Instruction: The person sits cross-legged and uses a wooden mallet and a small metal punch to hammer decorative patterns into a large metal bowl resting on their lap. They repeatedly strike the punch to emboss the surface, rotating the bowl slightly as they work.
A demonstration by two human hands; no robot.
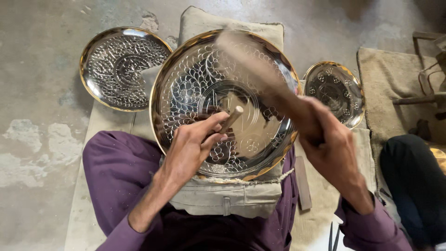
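1. Three metal plates lie in view, all shiny with a raised flower pattern and a gold-coloured rim; none holds anything loose.
2. The big plate (200,79) rests in the middle on a padded cushion (204,21) over the person's lap.
3. The left hand (193,146) pinches a short punch (231,118) tightly, its tip set on the big plate's flat centre.
4. The right hand (332,146) is closed around a hammer (253,62), which is blurred above the plate's far right part.
5. A second plate (123,67) lies far left on the concrete floor (42,60), its edge by the cushion.
6. A smaller plate (334,90) sits right, beside a cloth mat (385,79).
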